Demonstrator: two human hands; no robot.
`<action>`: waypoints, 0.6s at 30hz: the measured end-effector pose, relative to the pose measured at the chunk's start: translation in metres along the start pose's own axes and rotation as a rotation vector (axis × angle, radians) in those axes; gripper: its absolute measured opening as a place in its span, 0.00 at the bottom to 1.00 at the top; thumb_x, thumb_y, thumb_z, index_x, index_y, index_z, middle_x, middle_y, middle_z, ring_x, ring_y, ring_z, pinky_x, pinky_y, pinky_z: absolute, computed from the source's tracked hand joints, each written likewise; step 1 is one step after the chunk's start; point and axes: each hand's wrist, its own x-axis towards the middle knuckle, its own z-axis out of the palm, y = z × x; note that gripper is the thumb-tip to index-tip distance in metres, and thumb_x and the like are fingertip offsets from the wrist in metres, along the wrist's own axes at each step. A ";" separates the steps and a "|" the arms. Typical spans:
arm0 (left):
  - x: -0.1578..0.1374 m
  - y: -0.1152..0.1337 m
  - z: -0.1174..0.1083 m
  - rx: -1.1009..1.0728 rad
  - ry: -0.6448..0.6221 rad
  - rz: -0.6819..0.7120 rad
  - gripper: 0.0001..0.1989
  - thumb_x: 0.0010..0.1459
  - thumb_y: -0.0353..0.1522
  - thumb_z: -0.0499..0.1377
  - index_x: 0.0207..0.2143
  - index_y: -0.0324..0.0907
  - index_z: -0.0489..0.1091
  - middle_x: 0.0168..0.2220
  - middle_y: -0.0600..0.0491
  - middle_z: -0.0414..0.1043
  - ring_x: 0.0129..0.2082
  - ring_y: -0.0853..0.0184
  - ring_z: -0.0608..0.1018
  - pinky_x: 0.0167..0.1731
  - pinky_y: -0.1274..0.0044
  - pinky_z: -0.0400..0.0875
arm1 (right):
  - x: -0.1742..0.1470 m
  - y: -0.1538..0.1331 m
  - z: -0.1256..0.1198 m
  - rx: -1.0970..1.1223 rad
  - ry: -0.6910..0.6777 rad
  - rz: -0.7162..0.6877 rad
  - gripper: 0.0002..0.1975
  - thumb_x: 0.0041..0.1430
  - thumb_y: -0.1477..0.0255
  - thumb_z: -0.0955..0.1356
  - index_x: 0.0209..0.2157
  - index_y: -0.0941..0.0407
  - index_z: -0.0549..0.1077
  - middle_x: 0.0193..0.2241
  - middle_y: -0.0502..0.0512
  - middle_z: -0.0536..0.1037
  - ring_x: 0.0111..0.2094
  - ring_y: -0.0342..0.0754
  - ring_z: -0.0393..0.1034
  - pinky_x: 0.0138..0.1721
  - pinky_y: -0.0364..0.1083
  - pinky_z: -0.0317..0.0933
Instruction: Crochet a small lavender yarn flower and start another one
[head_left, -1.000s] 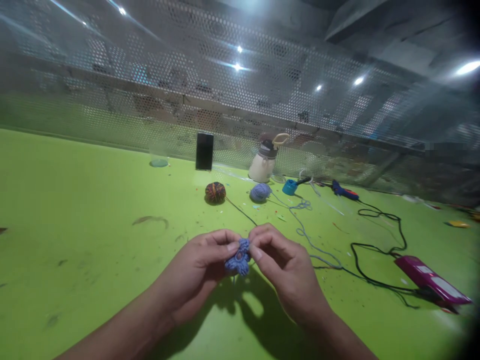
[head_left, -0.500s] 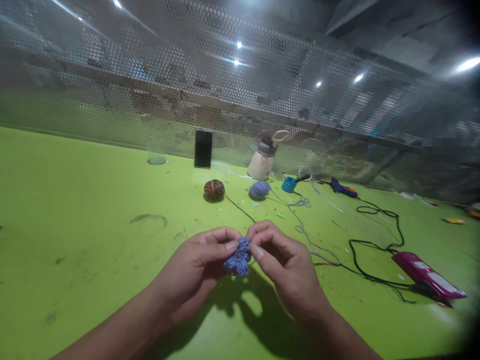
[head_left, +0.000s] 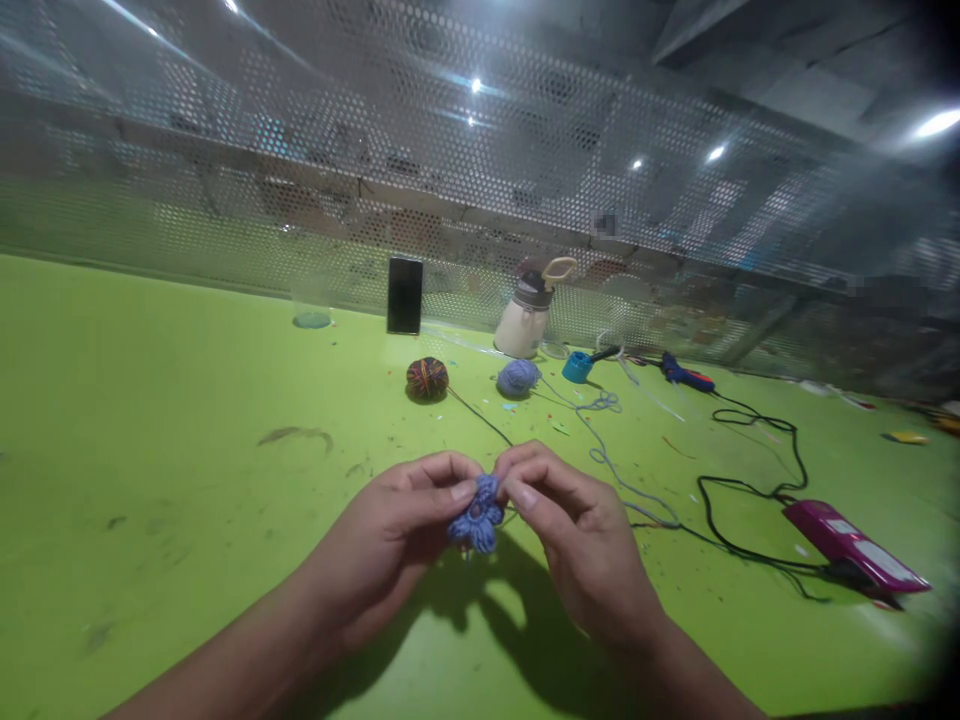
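A small blue-purple crochet flower [head_left: 478,528] with looped petals is held up over the green table. My left hand [head_left: 394,535] pinches its left side between thumb and fingers. At the flower's upper right edge, the thumb and fingertips of my right hand [head_left: 589,530] are closed on a petal; the exact point of contact is partly hidden. A dark strand runs from the multicoloured yarn ball [head_left: 427,379] toward my right hand. Further back sits a blue-purple yarn ball [head_left: 517,377], its loose strand curling across the table to the right.
At the back stand a dark phone-like slab [head_left: 405,296], a clear cup [head_left: 311,318] and a pale bottle [head_left: 521,325]. To the right lie a blue tape roll [head_left: 577,367], a blue glue gun [head_left: 684,373], and a magenta power strip [head_left: 855,545] with black cable. A perforated panel borders the table.
The thumb of my right hand has shifted slightly, and the flower has turned a little so its petals show more spread. Both hands stay in nearly the same place.
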 end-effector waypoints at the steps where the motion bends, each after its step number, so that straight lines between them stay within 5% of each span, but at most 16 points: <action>1: 0.000 0.000 0.000 0.020 -0.004 0.008 0.04 0.55 0.30 0.62 0.31 0.36 0.72 0.29 0.53 0.68 0.29 0.71 0.67 0.32 0.79 0.59 | 0.000 -0.001 0.000 -0.014 0.003 -0.007 0.08 0.61 0.74 0.67 0.28 0.55 0.72 0.32 0.52 0.70 0.35 0.46 0.64 0.37 0.46 0.59; 8: -0.001 -0.001 -0.003 0.217 0.021 0.082 0.05 0.56 0.33 0.63 0.31 0.39 0.72 0.28 0.55 0.69 0.31 0.70 0.68 0.34 0.77 0.58 | 0.001 -0.010 0.003 -0.193 0.026 -0.070 0.05 0.55 0.78 0.69 0.26 0.56 0.71 0.30 0.53 0.71 0.34 0.48 0.67 0.36 0.48 0.61; 18: 0.003 -0.001 -0.003 0.012 0.007 0.014 0.03 0.53 0.28 0.64 0.31 0.36 0.74 0.28 0.53 0.71 0.29 0.72 0.69 0.33 0.80 0.61 | 0.001 -0.009 0.002 -0.157 0.020 -0.051 0.06 0.55 0.79 0.68 0.26 0.56 0.72 0.31 0.53 0.72 0.36 0.48 0.67 0.38 0.48 0.61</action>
